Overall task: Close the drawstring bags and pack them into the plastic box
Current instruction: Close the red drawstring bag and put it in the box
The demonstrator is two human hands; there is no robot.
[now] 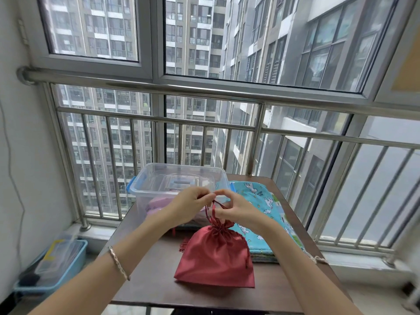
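Note:
A red satin drawstring bag [216, 258] lies on the dark table [145, 285], its neck gathered tight. Above the neck, my left hand [191, 206] and my right hand [236, 209] each pinch the dark red drawstring [212, 209], and the cords rise from the bag to my fingertips. Behind my hands stands the clear plastic box [159, 180] with blue latches; a pinkish bag [156, 204] shows through its wall. A stack of flat bags, topped by a turquoise one with a cartoon print [261, 208], lies to the right of the box.
A steel railing [204, 123] and windows stand right behind the table. On the floor at the left sits a blue bin [54, 264] with a clear lid. A beige cord [317, 259] hangs off the table's right edge.

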